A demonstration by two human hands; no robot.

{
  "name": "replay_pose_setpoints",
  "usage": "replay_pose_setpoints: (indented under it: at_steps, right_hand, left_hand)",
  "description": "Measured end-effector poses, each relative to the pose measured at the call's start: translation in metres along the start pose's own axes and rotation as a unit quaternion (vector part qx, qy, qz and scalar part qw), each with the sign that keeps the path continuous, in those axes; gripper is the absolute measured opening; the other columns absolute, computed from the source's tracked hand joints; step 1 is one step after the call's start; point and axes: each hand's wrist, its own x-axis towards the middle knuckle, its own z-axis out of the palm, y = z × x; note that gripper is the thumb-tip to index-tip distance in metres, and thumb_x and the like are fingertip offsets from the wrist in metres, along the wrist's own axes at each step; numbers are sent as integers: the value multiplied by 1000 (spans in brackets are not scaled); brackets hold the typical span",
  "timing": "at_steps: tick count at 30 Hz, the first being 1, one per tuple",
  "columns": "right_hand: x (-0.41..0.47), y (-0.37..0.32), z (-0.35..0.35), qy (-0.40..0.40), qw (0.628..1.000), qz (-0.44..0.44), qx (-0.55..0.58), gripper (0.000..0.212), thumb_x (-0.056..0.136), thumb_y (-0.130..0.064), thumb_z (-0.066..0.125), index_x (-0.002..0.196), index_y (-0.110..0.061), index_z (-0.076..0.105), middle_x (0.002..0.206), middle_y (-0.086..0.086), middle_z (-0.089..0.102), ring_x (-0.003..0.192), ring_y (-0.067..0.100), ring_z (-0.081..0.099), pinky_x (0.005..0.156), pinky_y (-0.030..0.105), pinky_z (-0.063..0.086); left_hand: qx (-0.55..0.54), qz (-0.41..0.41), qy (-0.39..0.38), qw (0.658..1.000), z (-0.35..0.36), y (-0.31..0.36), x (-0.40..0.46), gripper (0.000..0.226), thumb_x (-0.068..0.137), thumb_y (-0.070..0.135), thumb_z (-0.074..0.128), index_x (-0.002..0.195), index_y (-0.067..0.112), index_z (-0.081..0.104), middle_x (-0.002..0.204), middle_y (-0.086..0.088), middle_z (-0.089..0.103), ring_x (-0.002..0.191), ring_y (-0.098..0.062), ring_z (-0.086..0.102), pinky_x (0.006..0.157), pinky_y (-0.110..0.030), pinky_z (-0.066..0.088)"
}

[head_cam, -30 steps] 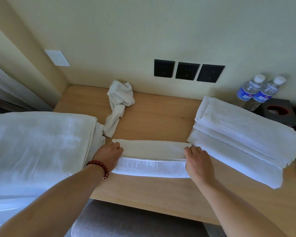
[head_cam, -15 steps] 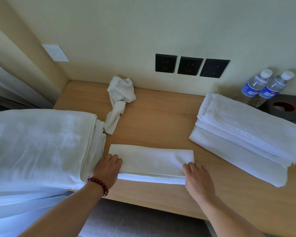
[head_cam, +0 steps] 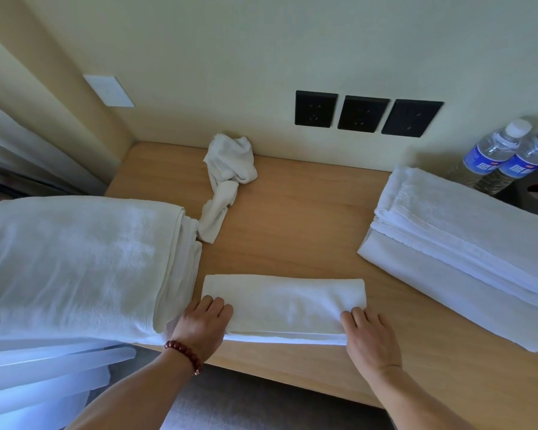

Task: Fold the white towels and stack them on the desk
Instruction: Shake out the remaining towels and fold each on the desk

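Small towel (head_cam: 284, 305) lay folded on worktop (head_cam: 292, 218), near front edge. Left hand (head_cam: 201, 328) and right hand (head_cam: 370, 336) pressed its two ends, fingers (head_cam: 359, 316) straight, close together. Letting go fast might let fold pop open. Big towel (head_cam: 75, 259) beside left fingers hung off edge, might slide down.

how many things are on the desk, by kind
white towel items, counting each pile as one: 4 (folded strip under the hands, crumpled towel, left pile, right stack)
clear plastic water bottles with blue labels: 2
total: 6
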Motion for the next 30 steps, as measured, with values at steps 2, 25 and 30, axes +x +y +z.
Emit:
replay_pose_setpoints:
  at_steps: [2,25,30]
  right_hand:
    - [-1,-1,4,17,1000,-2,1,34,53,10,71,78,-11,63,70,8,54,59,31,52,55,39,43]
    - [13,3,-17,-99,995,-15,27,32,63,-34,72,90,-21,60,91,-2,52,77,23,54,76,39,48]
    - [14,-4,-31,-72,997,2,26,51,89,-65,45,71,-21,63,76,-3,58,67,22,57,69,39,45]
  left_hand:
    - [5,0,9,1000,9,0,-4,30,75,0,34,79,13,60,74,-5,54,65,-27,53,57,-36,51]
    - [-2,-50,-283,958,-14,-1,28,44,83,40,50,122,20,50,119,0,50,110,-22,48,99,-38,42]
    - [-3,-64,-337,939,-43,1,39,46,90,50,34,111,18,59,112,-3,59,103,-21,53,88,-36,47]
